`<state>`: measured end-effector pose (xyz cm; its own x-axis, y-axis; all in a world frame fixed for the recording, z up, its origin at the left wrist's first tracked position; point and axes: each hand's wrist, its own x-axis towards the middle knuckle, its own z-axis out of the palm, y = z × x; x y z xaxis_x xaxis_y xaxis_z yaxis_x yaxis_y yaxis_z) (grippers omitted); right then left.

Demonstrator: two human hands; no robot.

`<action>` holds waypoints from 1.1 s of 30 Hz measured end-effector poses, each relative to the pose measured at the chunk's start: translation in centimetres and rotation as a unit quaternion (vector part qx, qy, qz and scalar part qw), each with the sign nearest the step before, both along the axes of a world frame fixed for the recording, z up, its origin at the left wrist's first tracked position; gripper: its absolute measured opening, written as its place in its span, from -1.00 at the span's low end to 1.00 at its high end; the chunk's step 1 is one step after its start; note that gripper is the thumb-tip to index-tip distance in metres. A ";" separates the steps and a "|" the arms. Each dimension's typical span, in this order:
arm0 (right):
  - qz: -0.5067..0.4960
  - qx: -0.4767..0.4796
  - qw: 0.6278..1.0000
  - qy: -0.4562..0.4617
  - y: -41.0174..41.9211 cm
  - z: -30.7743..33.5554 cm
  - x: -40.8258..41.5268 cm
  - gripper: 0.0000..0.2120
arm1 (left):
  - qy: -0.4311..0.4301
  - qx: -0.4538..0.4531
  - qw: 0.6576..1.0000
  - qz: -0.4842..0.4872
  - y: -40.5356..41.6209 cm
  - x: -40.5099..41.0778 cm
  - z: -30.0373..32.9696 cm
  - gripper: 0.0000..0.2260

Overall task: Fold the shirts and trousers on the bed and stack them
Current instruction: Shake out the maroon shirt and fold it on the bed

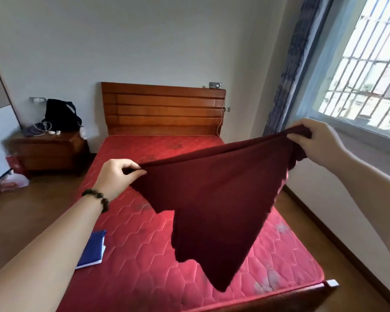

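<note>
A dark maroon knitted garment (212,199) hangs spread in the air above the red quilted mattress of the wooden bed (144,244), its top edge stretched taut and its lower part drooping to a point. A folded blue cloth item (92,248) lies flat near the mattress's left edge.

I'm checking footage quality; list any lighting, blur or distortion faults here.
Head view: window overexposed, daylight from the right; wide-angle bends the walls and bed edges; nightstand at left is smeared; dark red garment and both hands stay fairly sharp.
</note>
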<state>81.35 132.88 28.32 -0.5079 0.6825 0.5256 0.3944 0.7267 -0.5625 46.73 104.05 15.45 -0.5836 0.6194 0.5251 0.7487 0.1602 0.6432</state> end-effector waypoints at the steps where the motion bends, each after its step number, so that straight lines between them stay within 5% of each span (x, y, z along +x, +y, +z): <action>1: 0.000 -0.005 1.000 0.007 -0.4 -0.2 0.9 -0.94 | -0.017 0.012 1.000 0.000 -0.8 0.9 -0.2 -0.89; 14: -0.007 -0.019 0.999 -0.039 1.2 -4.0 -1.7 -0.92 | -0.105 -0.046 0.993 -0.007 -2.2 1.4 -4.4 -0.83; 24: -0.015 -0.113 0.976 -0.184 12.0 -21.4 -16.3 -0.92 | -0.150 -0.217 0.964 0.016 5.4 -7.9 -20.7 -0.91; 27: -0.021 -0.126 0.969 -0.214 15.1 -26.7 -20.9 -0.74 | -0.190 -0.260 0.946 0.035 8.1 -11.3 -26.1 -0.90; 33: -0.024 -0.137 0.955 -0.263 19.4 -34.6 -27.8 -0.90 | -0.237 -0.312 0.918 0.059 12.0 -15.6 -33.2 -0.87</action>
